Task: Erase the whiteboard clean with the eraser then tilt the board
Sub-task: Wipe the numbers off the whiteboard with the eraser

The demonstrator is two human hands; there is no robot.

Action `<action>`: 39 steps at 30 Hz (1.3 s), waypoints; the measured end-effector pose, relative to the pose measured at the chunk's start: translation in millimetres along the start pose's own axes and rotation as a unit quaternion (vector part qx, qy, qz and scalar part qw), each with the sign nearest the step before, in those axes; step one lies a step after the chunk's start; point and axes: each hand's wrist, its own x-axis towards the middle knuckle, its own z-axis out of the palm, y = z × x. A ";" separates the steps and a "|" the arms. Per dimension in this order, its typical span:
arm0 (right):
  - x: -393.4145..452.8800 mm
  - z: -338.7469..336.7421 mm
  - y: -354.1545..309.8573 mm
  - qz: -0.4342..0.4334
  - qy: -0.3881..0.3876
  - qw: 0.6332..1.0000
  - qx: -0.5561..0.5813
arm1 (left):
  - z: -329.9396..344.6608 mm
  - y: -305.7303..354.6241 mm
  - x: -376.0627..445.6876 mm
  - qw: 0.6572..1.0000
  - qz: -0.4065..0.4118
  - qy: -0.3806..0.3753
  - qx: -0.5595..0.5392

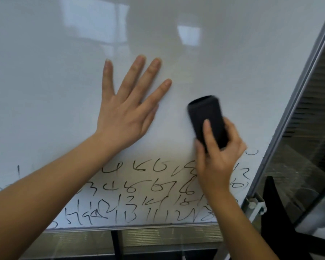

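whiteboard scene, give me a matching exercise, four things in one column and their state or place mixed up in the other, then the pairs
1. left hand
2. right hand
3. eraser
4. handwritten numbers

a. black, against the whiteboard
b. along the board's bottom part
c. flat on the board, fingers spread
d. gripping the eraser

Pairs: 1-c, 2-d, 3-a, 4-b

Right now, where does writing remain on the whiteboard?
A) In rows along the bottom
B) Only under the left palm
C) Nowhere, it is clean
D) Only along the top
A: black handwritten rows fill the bottom of the whiteboard, below the eraser; the upper part is wiped.
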 end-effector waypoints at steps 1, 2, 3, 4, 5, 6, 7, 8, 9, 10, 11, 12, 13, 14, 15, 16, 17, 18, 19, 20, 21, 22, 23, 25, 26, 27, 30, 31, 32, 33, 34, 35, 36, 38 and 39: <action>7.6 -3.0 5.0 0.010 0.014 1.000 -0.002 | -0.1 -0.5 -0.2 1.000 0.000 0.000 0.000; 12.5 -5.1 9.1 0.016 0.029 0.999 -0.007 | 0.0 -0.8 -0.2 1.000 0.000 0.000 0.000; 13.9 -5.9 11.8 0.021 0.041 0.999 -0.015 | 0.3 -1.3 -0.2 1.000 0.000 0.000 0.000; 11.4 -6.1 12.7 0.025 0.047 0.998 -0.021 | 0.2 -1.8 -0.4 1.000 0.001 0.000 -0.001; 5.8 -6.0 12.6 0.028 0.045 0.998 -0.023 | 0.1 -2.1 -0.6 1.000 0.001 0.001 -0.001; -2.8 -5.9 11.9 0.030 0.037 0.999 -0.022 | 0.0 -2.5 -1.0 1.000 0.001 0.001 -0.002; -13.4 -5.4 11.0 0.030 0.026 0.999 -0.019 | 0.3 -2.7 -1.3 1.000 0.000 0.000 -0.002; -25.0 -5.5 10.1 0.032 0.013 0.999 -0.017 | 0.2 -3.0 -1.5 1.000 -0.001 0.000 -0.003; -36.1 -5.9 9.4 0.037 -0.001 0.999 -0.016 | 0.2 -2.5 -1.6 1.000 -0.001 0.001 -0.003; -45.4 -6.1 8.8 0.043 -0.012 0.999 -0.017 | -0.1 -2.4 -1.5 1.000 -0.001 0.002 -0.005; -52.6 -6.5 8.2 0.052 -0.020 0.998 -0.020 | -0.4 -2.1 -1.2 1.000 -0.001 0.004 -0.007; -56.7 -6.9 8.5 0.057 -0.026 0.998 -0.024 | -0.5 -1.3 -0.7 1.000 -0.001 0.005 -0.009; -57.7 -8.0 9.5 0.057 -0.028 0.998 -0.028 | -0.6 -0.5 -0.1 1.000 0.000 0.005 -0.010; -55.1 -9.4 11.2 0.054 -0.027 0.998 -0.030 | -0.6 0.4 0.0 1.000 0.001 0.005 -0.010; -49.1 -11.5 13.9 0.056 -0.022 0.998 -0.028 | -0.4 1.2 0.1 1.000 0.002 0.004 -0.011; -40.7 -14.4 17.9 0.066 -0.011 0.997 -0.025 | -0.4 2.1 -0.3 1.000 0.002 0.002 -0.011; -30.2 -17.7 23.5 0.082 0.006 0.996 -0.024 | -0.4 2.2 -0.6 1.000 0.002 0.000 -0.010; -19.5 -21.5 29.9 0.098 0.028 0.994 -0.026 | -0.9 1.5 -1.2 1.000 0.001 -0.001 -0.009; -9.6 -25.6 36.9 0.111 0.053 0.992 -0.031 | -1.2 0.4 -1.7 1.000 0.001 -0.002 -0.008; -1.9 -30.0 43.3 0.121 0.077 0.989 -0.037 | -1.6 -0.6 -2.1 1.000 0.001 -0.001 -0.010; 3.3 -33.3 48.3 0.129 0.097 0.986 -0.040 | -2.0 -1.6 -2.4 1.000 0.001 0.001 -0.012; 5.6 -35.1 51.4 0.136 0.109 0.984 -0.039 | -2.4 -2.3 -2.7 1.000 0.001 0.003 -0.012; 5.0 -35.2 52.6 0.141 0.113 0.983 -0.038 | -2.1 -2.2 -2.7 1.000 0.001 0.004 -0.012; -3.4 -30.9 50.4 0.149 0.103 0.983 -0.034 | -1.2 -1.0 -2.7 1.000 0.001 0.005 -0.010; -10.2 -27.6 47.9 0.150 0.094 0.984 -0.035 | -1.1 -0.9 -2.7 1.000 0.002 0.006 -0.009; -18.1 -25.0 46.0 0.150 0.085 0.984 -0.040 | -0.9 -0.8 -2.6 1.000 0.003 0.008 -0.008; -40.9 -23.6 46.2 0.156 0.067 0.984 -0.060 | -1.2 -1.4 -2.0 1.000 0.005 0.011 -0.006; -45.9 -25.6 48.4 0.157 0.064 0.983 -0.063 | -1.2 -0.9 -2.1 1.000 0.006 0.011 -0.006; -47.7 -29.2 51.2 0.157 0.062 0.984 -0.063 | -1.3 -0.3 -2.4 1.000 0.006 0.010 -0.006; -46.0 -33.0 54.6 0.153 0.060 0.985 -0.061 | -1.3 0.3 -2.5 1.000 0.006 0.010 -0.005; -41.1 -36.8 58.8 0.147 0.059 0.986 -0.058 | -1.3 0.6 -2.4 1.000 0.006 0.009 -0.005; -34.1 -40.5 63.5 0.139 0.061 0.987 -0.060 | -1.4 0.4 -2.3 1.000 0.006 0.009 -0.006; -26.0 -43.3 67.9 0.132 0.067 0.987 -0.067 | -1.3 -0.1 -2.4 1.000 0.005 0.009 -0.007; -12.4 -46.9 74.2 0.124 0.081 0.986 -0.079 | -0.5 -1.1 -2.5 1.000 0.006 0.011 -0.007; -8.9 -47.4 75.2 0.126 0.086 0.985 -0.077 | 0.1 -1.2 -2.5 1.000 0.007 0.012 -0.007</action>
